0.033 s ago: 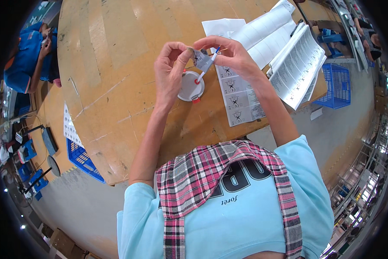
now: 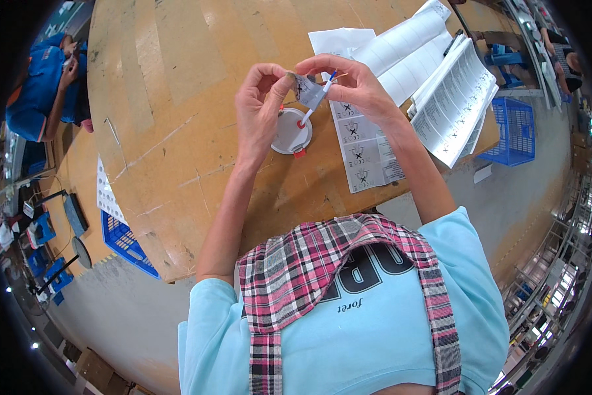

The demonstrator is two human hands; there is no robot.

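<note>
A small silvery printed label [image 2: 309,93] is pinched between the thumb and fingers of my left hand [image 2: 262,99]. My right hand [image 2: 355,84] grips a white cable [image 2: 316,108] near its end, where blue and brown wire tips stick out. The label sits against that cable. Below the hands, the cable runs down into a round white lamp fitting [image 2: 292,131] with red clips at its edge, lying on the wooden table [image 2: 171,118]. Partly under my right forearm lies a sheet of similar printed labels [image 2: 360,155].
Stacked printed sheets [image 2: 451,105] and a long curling paper [image 2: 408,46] cover the table's right side. Blue plastic baskets [image 2: 512,131] stand beyond the right edge and below the left one. A co-worker in a blue shirt [image 2: 39,85] is at the far left.
</note>
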